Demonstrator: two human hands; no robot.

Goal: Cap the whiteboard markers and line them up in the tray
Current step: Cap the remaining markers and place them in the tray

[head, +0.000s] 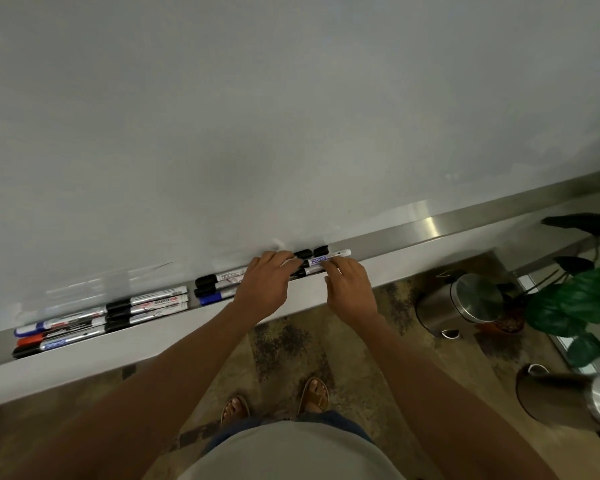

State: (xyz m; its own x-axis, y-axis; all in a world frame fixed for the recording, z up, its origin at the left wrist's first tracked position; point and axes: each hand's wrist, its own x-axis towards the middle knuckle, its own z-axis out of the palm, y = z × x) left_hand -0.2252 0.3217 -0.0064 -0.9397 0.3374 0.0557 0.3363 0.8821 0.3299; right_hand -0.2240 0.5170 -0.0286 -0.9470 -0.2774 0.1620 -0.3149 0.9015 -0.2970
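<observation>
Where both hands (305, 285) meet, markers (321, 263) under fingertips.

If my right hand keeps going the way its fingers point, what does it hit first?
The right hand would likely first meet the marker with purple print in the tray; its fingertips look already at it, though depth is unclear.

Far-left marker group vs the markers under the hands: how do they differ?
The far-left markers lie untouched, while the markers under the hands are being handled by the left hand and right hand. The far-left markers show blue, red and black caps; the markers under the hands show only black caps. Both sets lie lengthwise in the tray.
</observation>
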